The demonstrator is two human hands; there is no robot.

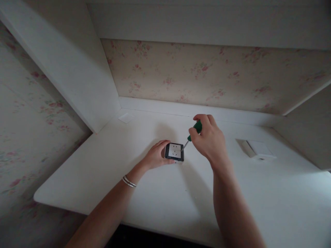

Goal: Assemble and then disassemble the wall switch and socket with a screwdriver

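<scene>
A wall socket with a white face and a dark frame rests on the white desktop, its slots facing up. My left hand is closed around its left side, thumb along the near edge and fingers at the far edge. In my right hand is a screwdriver with a green handle, held at a slant. The thin metal shaft points down and left, and its tip meets the right side of the socket's frame. Whether a screw sits under the tip is too small to tell.
A white box-like switch or socket piece lies to the right on the desktop. Near the back left corner is a flat white square plate. A white side panel stands at the left, with flowered wallpaper behind.
</scene>
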